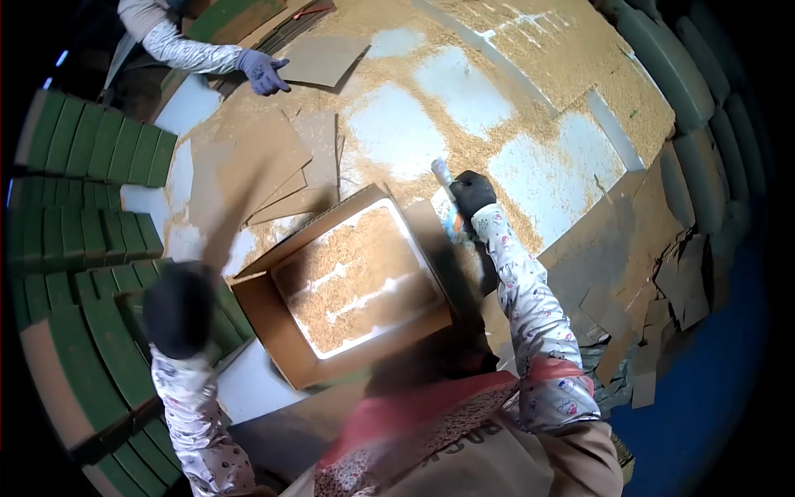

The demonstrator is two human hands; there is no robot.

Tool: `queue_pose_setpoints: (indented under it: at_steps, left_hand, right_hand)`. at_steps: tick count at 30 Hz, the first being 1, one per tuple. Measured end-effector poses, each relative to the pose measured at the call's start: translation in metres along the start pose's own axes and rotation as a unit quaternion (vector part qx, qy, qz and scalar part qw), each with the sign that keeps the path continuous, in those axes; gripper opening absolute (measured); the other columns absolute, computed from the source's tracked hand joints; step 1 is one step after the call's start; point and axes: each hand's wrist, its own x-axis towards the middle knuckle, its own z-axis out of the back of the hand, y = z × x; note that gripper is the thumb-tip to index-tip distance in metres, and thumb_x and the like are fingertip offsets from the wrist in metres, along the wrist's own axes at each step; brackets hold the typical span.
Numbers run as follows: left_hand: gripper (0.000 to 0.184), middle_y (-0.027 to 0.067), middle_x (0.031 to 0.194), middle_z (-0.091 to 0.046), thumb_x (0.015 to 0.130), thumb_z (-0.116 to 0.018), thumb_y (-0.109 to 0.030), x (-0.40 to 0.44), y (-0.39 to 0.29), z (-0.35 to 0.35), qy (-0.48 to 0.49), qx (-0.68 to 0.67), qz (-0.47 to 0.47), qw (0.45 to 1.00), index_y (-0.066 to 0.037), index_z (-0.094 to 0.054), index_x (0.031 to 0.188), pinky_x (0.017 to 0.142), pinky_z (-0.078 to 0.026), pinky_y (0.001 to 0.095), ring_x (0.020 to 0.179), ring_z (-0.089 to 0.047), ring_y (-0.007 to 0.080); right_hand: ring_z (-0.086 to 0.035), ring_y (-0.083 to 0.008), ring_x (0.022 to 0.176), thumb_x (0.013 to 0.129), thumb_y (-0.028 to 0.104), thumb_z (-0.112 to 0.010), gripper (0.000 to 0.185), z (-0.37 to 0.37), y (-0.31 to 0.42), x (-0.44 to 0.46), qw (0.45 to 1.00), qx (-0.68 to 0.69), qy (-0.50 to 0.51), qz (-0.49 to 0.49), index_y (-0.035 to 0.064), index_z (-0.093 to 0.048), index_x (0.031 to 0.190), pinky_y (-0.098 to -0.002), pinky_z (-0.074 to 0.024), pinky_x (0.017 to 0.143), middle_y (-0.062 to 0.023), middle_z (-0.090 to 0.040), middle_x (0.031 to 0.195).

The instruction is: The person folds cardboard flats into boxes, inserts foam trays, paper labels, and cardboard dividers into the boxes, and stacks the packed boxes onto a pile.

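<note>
Worktable [393, 124] spreading under flakes, room opening at box's 1 o'clock | open box [277, 333] standing centrally, walls edging white-lined flakes | left hand [179, 311] blurring at 9, grip untellable | right hand [474, 193] curling nearly closed, holding printed plastic [453, 222] at 2

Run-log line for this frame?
left hand: blurred, beside box | right hand: gripping whitish item | box: open, crumb-like fill inside | co-worker's hand: near cardboard sheet
</note>
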Motion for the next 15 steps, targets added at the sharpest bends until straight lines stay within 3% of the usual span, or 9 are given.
queue_pose_setpoints:
  at_steps: [3,5,6,7,9,10,11,13,15]
  left_hand:
    - [0.008,0.0086,0.063,-0.05,0.073,-0.052,-0.017,-0.014,-0.09,-0.001,0.215,-0.167,-0.19,0.943,-0.01,-0.055,0.075,0.055,-0.043,0.0345,0.062,-0.054,0.0246]
    - [0.016,0.0101,0.069,-0.054,0.076,-0.049,-0.021,0.006,-0.151,-0.007,0.456,-0.281,-0.134,0.834,-0.011,-0.058,0.084,0.065,-0.044,0.0367,0.072,-0.056,0.0259]
    - [0.017,0.0101,0.072,-0.054,0.076,-0.049,-0.022,0.009,-0.168,-0.022,0.497,-0.298,-0.103,0.809,-0.011,-0.058,0.085,0.067,-0.043,0.0368,0.075,-0.056,0.026]
    - [0.018,0.0101,0.075,-0.054,0.075,-0.05,-0.024,0.007,-0.183,-0.041,0.494,-0.303,-0.093,0.81,-0.012,-0.058,0.086,0.069,-0.043,0.0369,0.077,-0.055,0.0262]
    - [0.021,0.01,0.081,-0.054,0.074,-0.05,-0.027,0.001,-0.202,-0.076,0.456,-0.309,-0.093,0.829,-0.013,-0.057,0.089,0.072,-0.041,0.037,0.081,-0.054,0.0265]
    - [0.023,0.01,0.084,-0.053,0.074,-0.051,-0.028,0.0,-0.205,-0.087,0.443,-0.312,-0.097,0.835,-0.013,-0.057,0.09,0.074,-0.04,0.0371,0.083,-0.053,0.0267]
    - [0.025,0.01,0.087,-0.053,0.074,-0.051,-0.03,-0.003,-0.204,-0.095,0.432,-0.316,-0.101,0.838,-0.014,-0.057,0.092,0.076,-0.04,0.0372,0.085,-0.053,0.0269]
    - [0.029,0.01,0.093,-0.053,0.073,-0.052,-0.033,-0.014,-0.194,-0.099,0.415,-0.333,-0.116,0.839,-0.015,-0.056,0.094,0.08,-0.038,0.0374,0.09,-0.052,0.0272]
    - [0.032,0.0099,0.099,-0.053,0.072,-0.053,-0.036,-0.037,-0.159,-0.091,0.395,-0.373,-0.134,0.829,-0.016,-0.056,0.097,0.083,-0.037,0.0376,0.094,-0.051,0.0276]
  right_hand:
    - [-0.053,-0.0155,0.056,0.068,0.014,-0.056,0.018,0.019,0.03,-0.028,0.975,0.197,-0.055,0.082,-0.0001,-0.058,0.079,-0.0254,-0.0426,0.055,-0.0113,-0.057,0.062]
    - [-0.052,-0.0154,0.058,0.067,0.006,-0.056,0.015,0.04,0.069,-0.065,0.937,0.3,-0.077,0.161,-0.0009,-0.057,0.079,-0.0249,-0.0418,0.055,-0.0108,-0.056,0.067]
    - [-0.053,-0.019,0.059,0.065,0.005,-0.057,0.012,0.048,0.089,-0.082,0.907,0.235,-0.16,0.311,0.0016,-0.055,0.077,-0.0275,-0.0427,0.054,-0.0101,-0.056,0.069]
    - [-0.054,-0.0225,0.06,0.064,0.004,-0.058,0.011,0.052,0.107,-0.1,0.843,0.168,-0.242,0.45,0.004,-0.053,0.074,-0.0301,-0.0437,0.052,-0.0094,-0.056,0.071]
    - [-0.054,-0.0235,0.065,0.061,0.0,-0.057,0.019,0.054,0.13,-0.136,0.768,0.015,-0.233,0.596,0.0044,-0.052,0.079,-0.03,-0.044,0.057,-0.0112,-0.056,0.077]
    - [-0.054,-0.0266,0.066,0.06,0.002,-0.058,0.02,0.054,0.133,-0.141,0.769,0.013,-0.239,0.593,0.0061,-0.05,0.078,-0.0324,-0.0445,0.058,-0.0107,-0.055,0.077]
    - [-0.054,-0.0261,0.065,0.064,0.008,-0.056,0.016,0.056,0.14,-0.156,0.731,-0.14,-0.161,0.648,0.0056,-0.051,0.079,-0.032,-0.0451,0.054,-0.0118,-0.055,0.074]
    - [-0.054,-0.0259,0.063,0.065,0.013,-0.053,0.015,0.004,0.125,-0.169,0.805,-0.277,-0.071,0.52,0.0056,-0.052,0.078,-0.0323,-0.0445,0.047,-0.0118,-0.055,0.07]
    - [-0.054,-0.0246,0.062,0.067,0.015,-0.051,0.011,0.0,0.107,-0.158,0.748,-0.384,0.107,0.53,0.0062,-0.052,0.074,-0.0327,-0.0434,0.042,-0.0103,-0.056,0.068]
